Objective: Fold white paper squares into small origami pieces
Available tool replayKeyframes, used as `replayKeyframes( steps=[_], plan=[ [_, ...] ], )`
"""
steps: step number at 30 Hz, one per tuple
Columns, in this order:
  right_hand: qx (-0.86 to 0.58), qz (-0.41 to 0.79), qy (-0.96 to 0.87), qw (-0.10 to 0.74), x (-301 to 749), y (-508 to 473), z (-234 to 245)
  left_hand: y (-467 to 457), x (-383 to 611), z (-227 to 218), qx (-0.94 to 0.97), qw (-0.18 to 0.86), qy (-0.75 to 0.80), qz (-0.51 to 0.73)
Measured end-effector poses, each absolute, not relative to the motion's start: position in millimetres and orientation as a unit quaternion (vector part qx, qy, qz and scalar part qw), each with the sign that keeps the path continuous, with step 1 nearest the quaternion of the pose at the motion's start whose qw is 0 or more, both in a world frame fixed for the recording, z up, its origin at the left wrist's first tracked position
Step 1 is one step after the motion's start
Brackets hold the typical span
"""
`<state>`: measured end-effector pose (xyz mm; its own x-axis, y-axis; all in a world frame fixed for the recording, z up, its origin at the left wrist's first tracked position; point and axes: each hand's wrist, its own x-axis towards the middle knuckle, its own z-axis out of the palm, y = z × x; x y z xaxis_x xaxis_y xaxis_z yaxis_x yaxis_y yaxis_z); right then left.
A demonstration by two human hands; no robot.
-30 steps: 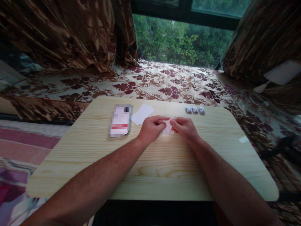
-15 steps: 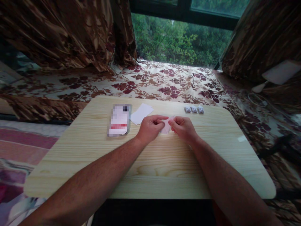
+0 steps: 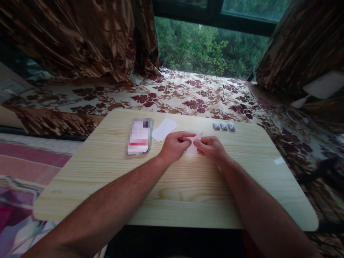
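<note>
Between my two hands is a small piece of folded white paper [image 3: 191, 148], with crease lines and a pointed corner sticking up at its upper right. My left hand [image 3: 177, 145] pinches its left side between thumb and fingers. On the right side, my right hand [image 3: 211, 148] grips the paper with the thumb on top and the fingers curled beneath. Part of the paper is hidden by the fingers. Several flat white sheets [image 3: 164, 129] lie just beyond my left hand. Three small folded paper pieces [image 3: 224, 126] stand in a row beyond my right hand.
A phone-like object [image 3: 139, 137], blurred out, lies left of the sheets on the wooden table [image 3: 177, 193]. A small white patch [image 3: 278, 161] is near the table's right edge. Behind are a floral-covered window ledge [image 3: 193, 93], curtains and a white lamp [image 3: 324, 85].
My right thumb has shifted slightly on the paper, and my right hand sits a little lower against it. The whole view has moved slightly. Both hands keep hold of the paper.
</note>
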<state>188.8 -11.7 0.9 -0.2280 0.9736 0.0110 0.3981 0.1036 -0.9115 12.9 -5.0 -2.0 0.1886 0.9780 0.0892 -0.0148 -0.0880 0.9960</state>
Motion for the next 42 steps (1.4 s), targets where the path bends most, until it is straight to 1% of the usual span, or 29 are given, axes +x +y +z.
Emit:
replayKeyframes(
  steps=[9,17,25,31,38,42],
  plan=[
    [-0.496,0.477,-0.645,0.333,189.0,-12.1,4.5,-4.4,11.7,3.2,0.557,0.531,0.437,0.465],
    [-0.505,0.447,-0.679,0.291,187.9,-14.8,6.9,-3.0,10.9,1.1,0.549,0.531,0.432,0.479],
    [-0.494,0.455,-0.678,0.299,187.5,-14.2,5.3,-3.4,11.7,2.2,0.542,0.531,0.432,0.487],
    [-0.489,0.459,-0.685,0.285,186.4,-15.2,7.3,-2.2,9.1,4.1,0.534,0.530,0.436,0.494],
    [-0.466,0.503,-0.664,0.300,186.6,-13.5,1.4,-1.6,10.4,2.5,0.523,0.529,0.435,0.507],
    [-0.469,0.497,-0.665,0.300,185.8,-13.4,3.1,-0.7,10.6,1.6,0.518,0.529,0.433,0.515]
  ],
)
